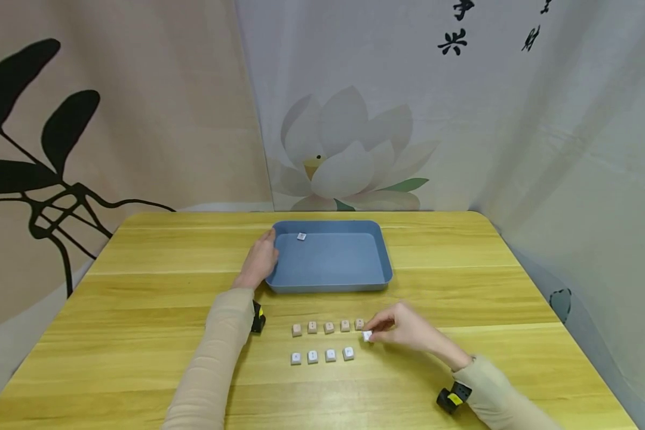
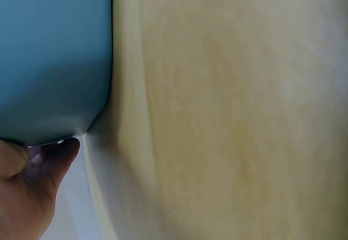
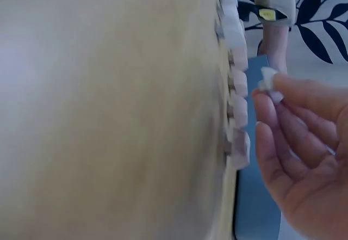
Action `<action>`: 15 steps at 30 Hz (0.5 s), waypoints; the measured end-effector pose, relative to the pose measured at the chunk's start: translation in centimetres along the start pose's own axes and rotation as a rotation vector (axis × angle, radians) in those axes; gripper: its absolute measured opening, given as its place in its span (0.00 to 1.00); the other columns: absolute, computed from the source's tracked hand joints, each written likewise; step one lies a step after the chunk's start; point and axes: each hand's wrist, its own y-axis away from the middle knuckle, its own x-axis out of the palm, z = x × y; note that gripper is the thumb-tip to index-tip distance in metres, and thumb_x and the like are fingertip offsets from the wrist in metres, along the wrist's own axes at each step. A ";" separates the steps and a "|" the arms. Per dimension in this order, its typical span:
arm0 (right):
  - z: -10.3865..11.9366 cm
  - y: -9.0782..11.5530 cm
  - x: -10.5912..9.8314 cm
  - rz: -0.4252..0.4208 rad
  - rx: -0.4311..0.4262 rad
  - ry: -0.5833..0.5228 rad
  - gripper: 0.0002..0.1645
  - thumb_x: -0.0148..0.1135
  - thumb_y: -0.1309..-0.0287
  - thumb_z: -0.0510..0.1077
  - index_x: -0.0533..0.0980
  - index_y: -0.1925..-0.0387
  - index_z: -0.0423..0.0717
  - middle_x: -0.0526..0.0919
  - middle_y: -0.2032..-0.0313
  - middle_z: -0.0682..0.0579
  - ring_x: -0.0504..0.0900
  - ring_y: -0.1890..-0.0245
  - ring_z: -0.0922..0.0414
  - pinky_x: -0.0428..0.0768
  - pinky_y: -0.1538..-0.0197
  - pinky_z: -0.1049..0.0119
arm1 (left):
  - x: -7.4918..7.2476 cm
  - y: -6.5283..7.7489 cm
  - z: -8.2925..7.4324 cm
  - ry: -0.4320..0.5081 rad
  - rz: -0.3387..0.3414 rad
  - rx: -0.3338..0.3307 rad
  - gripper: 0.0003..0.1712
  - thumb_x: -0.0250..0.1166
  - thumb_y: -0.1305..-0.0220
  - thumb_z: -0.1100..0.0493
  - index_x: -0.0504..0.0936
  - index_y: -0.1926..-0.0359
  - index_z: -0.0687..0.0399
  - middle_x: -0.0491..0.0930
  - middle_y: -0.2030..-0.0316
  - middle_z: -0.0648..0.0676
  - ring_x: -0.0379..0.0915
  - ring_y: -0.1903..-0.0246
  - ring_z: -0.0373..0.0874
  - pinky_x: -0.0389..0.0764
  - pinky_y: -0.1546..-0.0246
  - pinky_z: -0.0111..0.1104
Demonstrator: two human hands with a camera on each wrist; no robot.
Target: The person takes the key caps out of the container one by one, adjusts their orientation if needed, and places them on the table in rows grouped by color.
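A blue tray (image 1: 328,286) lies on the table, with one small white keycap (image 1: 301,236) inside near its far left corner. My left hand (image 1: 258,260) grips the tray's left side; in the left wrist view its thumb and fingers (image 2: 66,158) meet the tray wall, partly hidden behind it. Between thumb and fingertips, my right hand (image 1: 405,327) pinches a white keycap (image 1: 367,336), raised off the table in the right wrist view. Just left of that hand stand two rows of keycaps: a beige far row (image 1: 329,328) and a white near row (image 1: 330,355).
The wooden table (image 1: 156,334) reaches to a printed curtain (image 1: 355,119) behind it. A black wrist camera (image 1: 454,397) is strapped on the right wrist, another (image 1: 258,318) on the left. The keycap rows lie in front of the tray.
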 end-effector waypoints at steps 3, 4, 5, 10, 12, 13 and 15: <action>0.0 0.4 0.6 0.006 -0.026 0.010 0.08 0.67 0.49 0.38 0.85 0.65 0.41 0.88 0.66 0.49 0.83 0.69 0.67 0.84 0.62 0.77 | -0.1 -0.1 0.0 -0.002 -0.005 0.003 0.32 0.49 0.34 0.68 0.53 0.30 0.71 0.54 0.29 0.68 0.54 0.30 0.61 0.63 0.30 0.47; 0.1 0.4 0.7 0.006 -0.042 0.017 0.07 0.67 0.49 0.37 0.85 0.66 0.42 0.88 0.67 0.49 0.83 0.69 0.67 0.84 0.63 0.77 | -0.1 -0.1 0.0 -0.002 -0.007 0.002 0.32 0.49 0.34 0.68 0.53 0.30 0.71 0.54 0.29 0.68 0.54 0.30 0.61 0.63 0.30 0.47; 0.1 0.4 0.9 0.003 -0.059 0.027 0.06 0.68 0.49 0.37 0.85 0.66 0.42 0.87 0.68 0.49 0.82 0.70 0.68 0.84 0.64 0.77 | -0.1 -0.1 0.0 -0.004 -0.009 0.003 0.32 0.49 0.34 0.69 0.53 0.30 0.72 0.54 0.29 0.68 0.54 0.31 0.61 0.63 0.30 0.48; 0.2 0.3 1.6 -0.004 -0.123 0.065 0.06 0.68 0.51 0.35 0.85 0.68 0.42 0.86 0.70 0.50 0.80 0.71 0.70 0.84 0.66 0.77 | -0.1 0.0 0.0 -0.009 -0.011 0.010 0.32 0.49 0.34 0.69 0.53 0.30 0.72 0.55 0.30 0.69 0.55 0.31 0.62 0.64 0.31 0.48; 0.2 0.3 1.8 -0.001 -0.125 0.068 0.06 0.69 0.52 0.35 0.85 0.68 0.42 0.86 0.70 0.50 0.80 0.71 0.70 0.84 0.67 0.77 | -0.1 0.0 0.0 -0.009 -0.011 0.010 0.32 0.49 0.34 0.69 0.53 0.30 0.72 0.55 0.30 0.69 0.56 0.32 0.61 0.66 0.32 0.48; 0.2 0.2 1.9 0.002 -0.125 0.067 0.06 0.69 0.52 0.34 0.85 0.68 0.41 0.86 0.70 0.49 0.80 0.71 0.71 0.84 0.67 0.77 | 0.0 0.0 0.0 -0.007 -0.011 0.011 0.32 0.48 0.34 0.69 0.53 0.30 0.72 0.55 0.30 0.69 0.56 0.32 0.62 0.67 0.33 0.48; 0.2 0.2 2.1 0.008 -0.122 0.072 0.06 0.68 0.51 0.34 0.85 0.68 0.42 0.86 0.69 0.50 0.80 0.71 0.71 0.84 0.67 0.77 | 0.0 0.0 0.0 -0.003 -0.008 0.007 0.32 0.49 0.34 0.68 0.53 0.30 0.71 0.55 0.30 0.69 0.56 0.32 0.61 0.67 0.33 0.48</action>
